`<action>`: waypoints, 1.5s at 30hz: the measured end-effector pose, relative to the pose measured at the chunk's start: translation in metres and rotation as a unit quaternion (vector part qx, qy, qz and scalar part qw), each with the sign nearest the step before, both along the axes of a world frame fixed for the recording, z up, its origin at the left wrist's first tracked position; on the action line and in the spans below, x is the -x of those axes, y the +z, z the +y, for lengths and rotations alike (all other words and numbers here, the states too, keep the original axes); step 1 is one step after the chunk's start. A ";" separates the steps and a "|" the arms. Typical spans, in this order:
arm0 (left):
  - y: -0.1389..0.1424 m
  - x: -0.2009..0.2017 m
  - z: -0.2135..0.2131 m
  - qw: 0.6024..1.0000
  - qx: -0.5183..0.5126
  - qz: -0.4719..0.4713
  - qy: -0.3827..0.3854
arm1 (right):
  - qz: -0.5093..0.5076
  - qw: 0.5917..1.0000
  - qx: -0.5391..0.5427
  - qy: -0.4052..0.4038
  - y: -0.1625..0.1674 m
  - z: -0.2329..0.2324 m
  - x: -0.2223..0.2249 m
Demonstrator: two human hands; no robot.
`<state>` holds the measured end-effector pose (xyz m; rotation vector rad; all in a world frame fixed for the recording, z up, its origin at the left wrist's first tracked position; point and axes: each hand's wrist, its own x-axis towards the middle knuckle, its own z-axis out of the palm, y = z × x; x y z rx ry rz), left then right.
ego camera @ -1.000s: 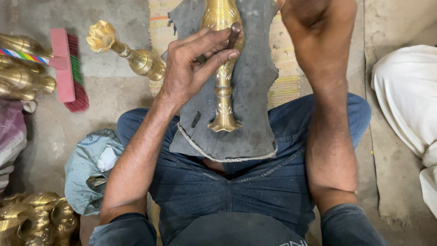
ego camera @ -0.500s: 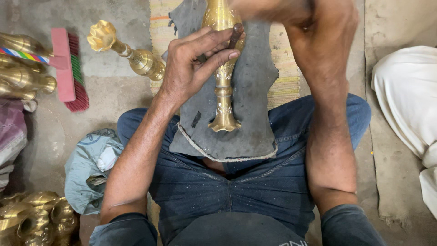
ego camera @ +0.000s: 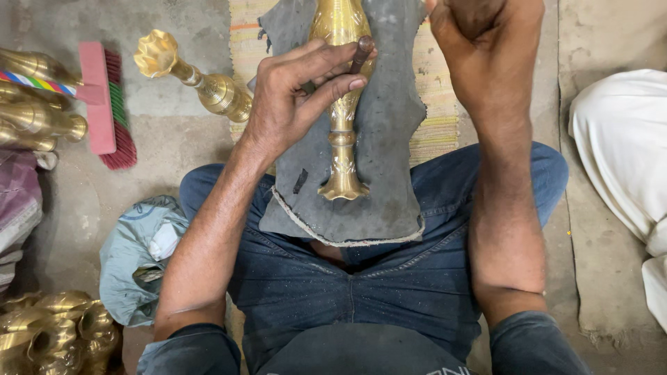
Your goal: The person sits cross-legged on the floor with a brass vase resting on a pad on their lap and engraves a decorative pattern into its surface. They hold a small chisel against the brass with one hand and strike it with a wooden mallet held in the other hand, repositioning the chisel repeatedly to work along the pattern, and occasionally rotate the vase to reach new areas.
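A tall engraved brass vase [ego camera: 340, 111] lies on a grey cloth pad [ego camera: 379, 153] spread over my lap, its foot toward me. My left hand [ego camera: 295, 97] pinches a small dark rod-like tool [ego camera: 361, 54] against the vase's body. My right hand [ego camera: 486, 42] is raised at the top of the view, its fist closed; what it grips is cut off by the frame edge.
Another brass vase [ego camera: 198, 80] lies on the floor at left, beside a pink brush [ego camera: 104, 104] with red and green bristles. More brass pieces sit at far left [ego camera: 35, 104] and bottom left [ego camera: 48, 330]. A crumpled cloth [ego camera: 139, 257] lies by my thigh. White-clothed person [ego camera: 618, 160] at right.
My right hand has shifted slightly at the top of the view. The left hand and the tool stay on the vase.
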<state>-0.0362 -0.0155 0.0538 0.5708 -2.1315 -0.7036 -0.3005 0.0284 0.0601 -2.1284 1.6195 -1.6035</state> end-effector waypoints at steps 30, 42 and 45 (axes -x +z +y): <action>0.001 0.001 0.002 0.999 0.031 -0.007 0.018 | 0.169 0.981 0.086 -0.049 0.018 0.011 -0.009; 0.016 0.008 0.007 0.994 0.045 -0.089 0.043 | 0.029 0.989 0.128 0.068 -0.060 -0.039 0.034; 0.019 0.012 0.007 0.995 0.069 -0.062 0.022 | -0.030 0.993 0.083 0.073 -0.074 -0.044 0.040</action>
